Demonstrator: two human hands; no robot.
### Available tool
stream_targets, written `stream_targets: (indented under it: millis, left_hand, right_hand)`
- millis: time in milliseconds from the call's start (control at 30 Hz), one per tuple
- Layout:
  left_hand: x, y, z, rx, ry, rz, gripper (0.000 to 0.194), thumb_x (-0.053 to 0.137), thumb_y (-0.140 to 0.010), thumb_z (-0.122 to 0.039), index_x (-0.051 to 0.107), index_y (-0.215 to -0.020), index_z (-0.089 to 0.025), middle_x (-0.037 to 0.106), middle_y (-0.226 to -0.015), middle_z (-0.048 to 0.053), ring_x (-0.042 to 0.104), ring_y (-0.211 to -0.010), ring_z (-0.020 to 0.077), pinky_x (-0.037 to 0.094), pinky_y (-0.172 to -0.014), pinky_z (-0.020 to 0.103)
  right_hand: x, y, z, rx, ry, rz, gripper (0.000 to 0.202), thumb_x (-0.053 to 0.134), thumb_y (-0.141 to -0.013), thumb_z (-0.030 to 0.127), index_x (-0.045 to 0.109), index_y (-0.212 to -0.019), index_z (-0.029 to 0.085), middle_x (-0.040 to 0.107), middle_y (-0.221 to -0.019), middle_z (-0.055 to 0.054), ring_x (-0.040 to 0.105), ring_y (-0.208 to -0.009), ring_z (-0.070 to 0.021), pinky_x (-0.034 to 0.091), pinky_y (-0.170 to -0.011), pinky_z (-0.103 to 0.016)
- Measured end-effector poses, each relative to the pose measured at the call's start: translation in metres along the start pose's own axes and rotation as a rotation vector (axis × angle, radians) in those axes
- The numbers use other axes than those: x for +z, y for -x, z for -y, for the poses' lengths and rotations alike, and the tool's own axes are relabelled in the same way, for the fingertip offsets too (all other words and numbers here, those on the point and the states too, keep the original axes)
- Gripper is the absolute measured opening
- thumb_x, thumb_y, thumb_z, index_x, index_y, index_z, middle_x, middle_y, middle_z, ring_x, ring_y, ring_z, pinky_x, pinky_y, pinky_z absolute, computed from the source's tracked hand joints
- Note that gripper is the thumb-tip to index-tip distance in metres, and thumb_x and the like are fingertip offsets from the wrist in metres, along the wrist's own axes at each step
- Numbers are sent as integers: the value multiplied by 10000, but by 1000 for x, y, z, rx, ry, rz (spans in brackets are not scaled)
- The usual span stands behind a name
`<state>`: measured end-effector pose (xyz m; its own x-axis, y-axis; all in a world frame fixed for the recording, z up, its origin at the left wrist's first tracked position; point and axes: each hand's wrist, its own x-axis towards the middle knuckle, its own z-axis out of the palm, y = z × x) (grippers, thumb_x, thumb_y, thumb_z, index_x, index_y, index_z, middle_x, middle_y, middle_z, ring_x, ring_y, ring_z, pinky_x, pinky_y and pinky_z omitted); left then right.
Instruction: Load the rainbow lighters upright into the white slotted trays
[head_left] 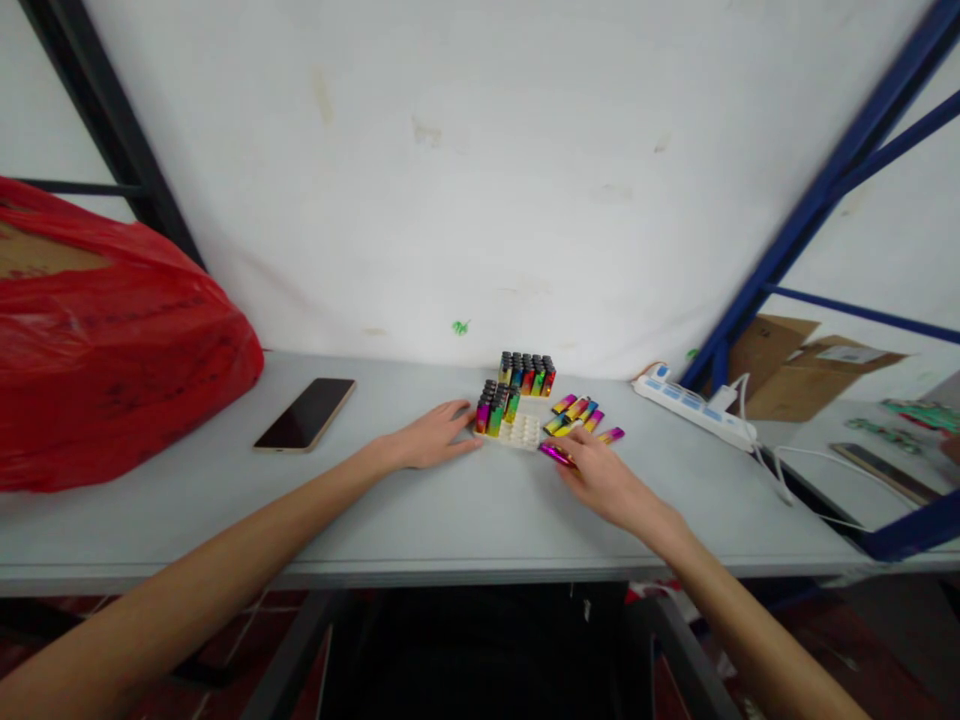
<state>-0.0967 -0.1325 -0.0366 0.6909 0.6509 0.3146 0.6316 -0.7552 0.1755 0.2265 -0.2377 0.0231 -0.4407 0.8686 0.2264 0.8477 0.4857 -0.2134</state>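
A white tray (pixel 523 434) with small sockets lies on the table, and several colourful lighters (pixel 495 411) stand upright in its left part. My left hand (pixel 435 437) rests at the tray's left edge, its fingers spread apart. On the tray's right, my right hand (pixel 598 472) grips a shiny purple lighter (pixel 556 454) that lies almost flat near the tray's corner. More loose lighters (pixel 581 408) are scattered just beyond that hand. Behind the tray stands a packed block of upright lighters (pixel 528 374) with black tops.
A phone (pixel 306 414) lies left on the grey table (pixel 420 520). A big red plastic bag (pixel 127 350) fills the far left. At the right are a white power strip (pixel 694 411) with cables, a blue metal frame (pixel 814 215) and a cardboard box (pixel 795 368).
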Motion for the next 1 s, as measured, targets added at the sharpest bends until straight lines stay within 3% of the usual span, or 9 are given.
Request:
stream_targets:
  millis: [100, 233, 400, 467, 567, 767, 1000]
  left_hand:
    - [-3, 1, -2, -11, 2, 37, 651, 392, -1092, -655, 506, -1494, -155, 482, -1613, 198, 451, -1502, 345, 360, -1264, 490]
    - [-8, 1, -6, -36, 7, 62, 660, 391, -1091, -655, 497, -1505, -152, 481, -1615, 202, 446, -1512, 354, 354, -1274, 486]
    - [-11, 1, -9, -36, 12, 69, 649, 396, -1094, -636, 509, -1491, -136, 488, -1603, 219, 464, -1497, 366, 374, -1264, 513]
    - [-12, 0, -10, -20, 11, 60, 632, 405, -1092, -634, 532, -1471, -143, 502, -1591, 210, 476, -1485, 368, 374, -1264, 514]
    - [-12, 0, -10, -1, 13, 41, 609, 417, -1089, -633, 549, -1455, -164, 517, -1581, 189, 487, -1474, 366, 377, -1262, 509]
    - [-11, 0, -9, -9, 18, 41, 636, 404, -1091, -642, 545, -1460, -144, 507, -1589, 203, 486, -1474, 365, 373, -1264, 507]
    - [-11, 1, -9, -15, 11, 49, 644, 402, -1089, -646, 545, -1460, -140, 501, -1595, 204, 475, -1486, 359, 361, -1270, 494]
  right_hand:
    - [-12, -34, -20, -12, -279, -28, 150, 487, -1015, 280, 611, -981, 203, 684, -950, -89, 674, -828, -219, 543, -789, -341]
    - [-3, -84, -30, 53, -654, -8, 330, 451, -1024, 549, 490, -914, 240, 557, -701, 39, 491, -553, -138, 409, -537, -259]
    - [25, -105, -22, 81, -572, -251, 615, 441, -939, 800, 372, -673, 251, 381, -597, 52, 370, -580, -125, 271, -538, -266]
    - [33, -100, -18, 113, -538, -347, 644, 449, -928, 812, 325, -635, 252, 333, -591, 48, 343, -591, -124, 245, -552, -278]
    - [38, -91, -15, 140, -536, -379, 624, 456, -929, 768, 295, -611, 257, 301, -579, 44, 317, -581, -124, 230, -560, -291]
    - [42, -90, -15, 162, -495, -449, 498, 431, -925, 615, 346, -587, 259, 372, -544, 29, 372, -583, -147, 250, -578, -301]
    - [36, -87, -8, 74, -402, -406, 453, 418, -1028, 606, 418, -740, 256, 497, -625, 29, 484, -619, -171, 342, -629, -295]
